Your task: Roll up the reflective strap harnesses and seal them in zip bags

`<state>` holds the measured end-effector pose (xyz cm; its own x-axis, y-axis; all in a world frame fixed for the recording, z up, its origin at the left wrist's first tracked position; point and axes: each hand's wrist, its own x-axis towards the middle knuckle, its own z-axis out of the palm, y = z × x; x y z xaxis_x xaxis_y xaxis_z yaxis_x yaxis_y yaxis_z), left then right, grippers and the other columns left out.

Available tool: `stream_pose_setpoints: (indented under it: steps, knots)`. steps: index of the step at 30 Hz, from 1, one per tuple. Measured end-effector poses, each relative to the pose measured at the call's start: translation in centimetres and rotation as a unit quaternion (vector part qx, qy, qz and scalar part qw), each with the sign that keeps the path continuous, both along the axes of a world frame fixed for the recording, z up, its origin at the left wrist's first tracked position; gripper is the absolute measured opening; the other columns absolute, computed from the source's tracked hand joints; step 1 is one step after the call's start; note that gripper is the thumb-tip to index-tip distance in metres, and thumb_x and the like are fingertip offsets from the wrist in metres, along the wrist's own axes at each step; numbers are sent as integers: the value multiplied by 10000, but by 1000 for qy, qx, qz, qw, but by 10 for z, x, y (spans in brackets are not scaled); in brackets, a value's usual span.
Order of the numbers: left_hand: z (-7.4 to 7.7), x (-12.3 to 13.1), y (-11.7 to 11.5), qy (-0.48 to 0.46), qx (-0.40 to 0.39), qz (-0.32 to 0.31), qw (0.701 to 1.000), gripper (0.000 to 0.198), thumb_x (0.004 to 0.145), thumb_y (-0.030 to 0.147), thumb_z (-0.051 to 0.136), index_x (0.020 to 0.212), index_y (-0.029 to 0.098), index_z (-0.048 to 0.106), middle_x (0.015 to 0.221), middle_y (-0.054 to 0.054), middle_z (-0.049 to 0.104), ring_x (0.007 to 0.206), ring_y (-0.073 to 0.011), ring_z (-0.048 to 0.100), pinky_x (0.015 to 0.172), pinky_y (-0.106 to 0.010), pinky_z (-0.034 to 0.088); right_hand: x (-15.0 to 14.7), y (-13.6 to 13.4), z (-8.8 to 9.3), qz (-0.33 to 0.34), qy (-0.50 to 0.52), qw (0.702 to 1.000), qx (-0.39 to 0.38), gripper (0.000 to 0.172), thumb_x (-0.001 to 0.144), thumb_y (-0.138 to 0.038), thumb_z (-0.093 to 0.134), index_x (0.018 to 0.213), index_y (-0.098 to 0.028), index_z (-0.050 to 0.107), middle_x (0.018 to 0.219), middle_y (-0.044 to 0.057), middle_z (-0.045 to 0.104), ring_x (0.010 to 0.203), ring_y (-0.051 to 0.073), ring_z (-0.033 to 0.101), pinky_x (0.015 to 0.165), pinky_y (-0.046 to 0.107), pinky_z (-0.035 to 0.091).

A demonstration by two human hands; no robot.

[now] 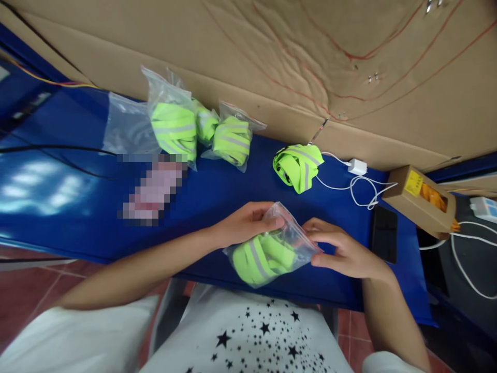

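Note:
A clear zip-lock bag (306,250) is held at the table's front edge, its mouth turned up and to the right. Inside it lies a bundled neon-yellow reflective strap (256,259) with grey stripes. My left hand (252,223) pinches the upper left of the bag, thumb in front. With fingers closed on the bag's right corner near the red seal line, my right hand (337,248) grips the other end. Beyond my hands, a loose reflective strap bundle (298,167) sits unbagged on the blue table.
Bagged strap bundles (174,129) stand by the cardboard wall (233,67), next to a flat clear bag (126,124). A pixelated object (155,191) lies at left. To the right are a white charger (357,167) with its cable, a black phone (384,234) and a cardboard box (419,199).

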<state>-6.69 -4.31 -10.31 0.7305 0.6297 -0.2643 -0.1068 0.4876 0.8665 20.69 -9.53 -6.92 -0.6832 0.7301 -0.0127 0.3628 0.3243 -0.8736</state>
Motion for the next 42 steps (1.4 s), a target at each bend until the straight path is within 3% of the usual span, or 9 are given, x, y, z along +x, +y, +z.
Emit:
stream_pose_setpoints:
  steps: [5, 8, 12, 16, 21, 30, 34, 38, 42]
  knots:
    - [-1, 0, 1, 20, 11, 64, 998, 318, 914, 462, 779, 1052, 177, 795, 1021, -60, 810, 953, -178, 750, 900, -289, 575, 1, 0, -6, -125, 4, 992, 10, 187, 1002, -344, 687, 877, -205, 685, 782, -7, 676, 694, 118, 619, 660, 248, 527]
    - [-1, 0, 0, 43, 52, 103, 992, 338, 932, 487, 749, 1076, 184, 792, 1082, -70, 811, 1047, -208, 750, 948, -323, 583, 3, 2, -15, -209, 27, 978, -12, 182, 991, -378, 698, 923, -211, 729, 819, 13, 725, 732, 141, 670, 682, 256, 551]
    - [0, 1, -2, 57, 91, 124, 986, 332, 961, 484, 707, 1079, 182, 777, 1081, -68, 813, 1048, -211, 752, 962, -335, 584, -3, 4, -26, -258, 95, 959, -70, 194, 951, -387, 754, 1041, -218, 721, 836, 18, 750, 738, 146, 706, 682, 257, 572]
    - [-7, 3, -2, 42, 105, 163, 980, 299, 959, 457, 722, 1051, 180, 784, 1029, -51, 812, 983, -184, 750, 932, -291, 569, -8, 7, -31, -312, 141, 929, -142, 423, 866, -388, 845, 1208, -240, 643, 760, -24, 735, 665, 134, 688, 641, 247, 573]
    - [-12, 4, 2, 23, 46, 181, 982, 341, 937, 503, 750, 978, 169, 801, 952, -41, 806, 910, -158, 745, 857, -233, 562, -6, 11, -31, -314, 107, 927, -173, 280, 879, -452, 818, 872, -186, 733, 761, 31, 743, 664, 141, 684, 605, 252, 567]
    - [-11, 7, -2, 20, 35, 203, 978, 454, 977, 579, 661, 1106, 158, 769, 924, -60, 813, 823, -205, 775, 839, -305, 619, -7, 4, -32, -309, 113, 943, -45, 173, 926, -333, 783, 828, -216, 701, 841, 13, 712, 750, 137, 653, 677, 257, 525]
    - [-14, 7, -3, 59, 114, 211, 969, 432, 1014, 553, 614, 1051, 153, 772, 945, -58, 814, 855, -189, 775, 839, -266, 609, -13, 2, -37, -303, 91, 948, -43, 129, 962, -336, 735, 917, -218, 705, 838, 11, 693, 728, 130, 637, 660, 247, 507]
    - [-11, 5, -2, 96, 210, 207, 951, 417, 1050, 508, 565, 1060, 156, 789, 1019, -53, 814, 941, -169, 762, 863, -219, 580, -19, 1, -39, -328, 95, 939, -44, 205, 974, -348, 708, 836, -202, 665, 729, -15, 615, 635, 103, 553, 585, 224, 436]
    - [-11, 4, -2, 112, 245, 204, 941, 410, 1057, 490, 556, 1084, 154, 789, 1055, -56, 806, 983, -162, 747, 888, -209, 558, -21, 3, -41, -326, 88, 939, -60, 206, 979, -347, 680, 841, -198, 643, 705, -24, 584, 613, 97, 520, 573, 224, 404]
